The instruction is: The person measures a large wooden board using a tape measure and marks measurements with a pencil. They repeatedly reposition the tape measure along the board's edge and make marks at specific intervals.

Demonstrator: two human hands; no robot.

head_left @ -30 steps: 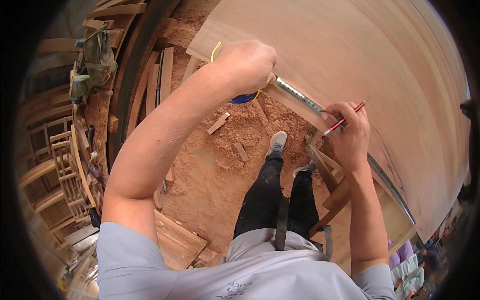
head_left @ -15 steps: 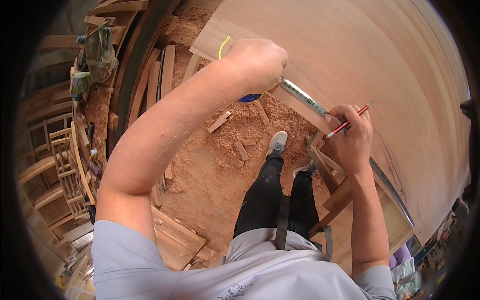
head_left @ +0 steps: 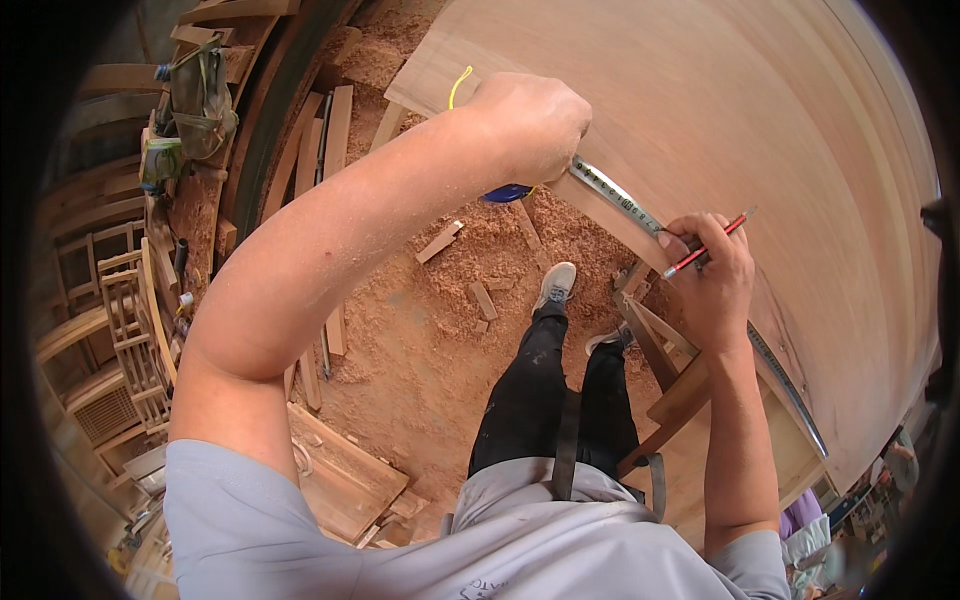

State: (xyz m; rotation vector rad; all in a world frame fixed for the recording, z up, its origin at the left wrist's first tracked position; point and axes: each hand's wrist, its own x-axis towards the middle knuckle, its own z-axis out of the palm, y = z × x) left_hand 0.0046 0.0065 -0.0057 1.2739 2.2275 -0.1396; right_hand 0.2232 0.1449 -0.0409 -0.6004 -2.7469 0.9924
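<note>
Along the near edge of the big plywood sheet (head_left: 760, 110), the left hand (head_left: 530, 125) is closed on a blue tape measure case (head_left: 508, 193), pinning it at the sheet's corner so the metal tape (head_left: 615, 195) stays stretched flat along the edge. At the tape's far end the right hand (head_left: 715, 280) has its fingers clamped on a red pencil (head_left: 705, 248), tip down just beside the tape — held there, it seems, so a mark can be struck against the scale. A yellow cord (head_left: 455, 85) loops out behind the left hand.

Most of the case is hidden under the fist, and the pencil tip and any mark are too small to make out. Below, sawdust and wood offcuts (head_left: 440, 242) cover the floor (head_left: 420, 340) — the sheet's support is mostly hidden by the legs.
</note>
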